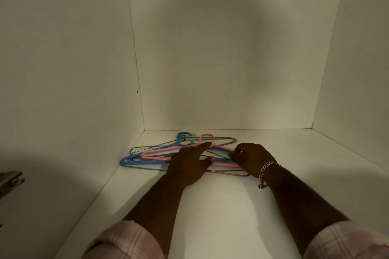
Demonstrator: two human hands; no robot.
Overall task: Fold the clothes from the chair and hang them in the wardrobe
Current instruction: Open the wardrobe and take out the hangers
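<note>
Wardrobe shelf, white, dim light. Both forearms reach in, rolled pink check sleeves. Tangled heap of hangers in back left corner: pink hanger on top, blue hanger beneath, bare wire hangers under and behind. Left hand lies spread flat on the heap, gripping nothing clearly. Right hand, chain bracelet at wrist, fingers curled and pinching at pink hanger's right end. No clothes, chair or rail in view. Judged early: a hanger being picked out; hanging left, folding cannot be told
</note>
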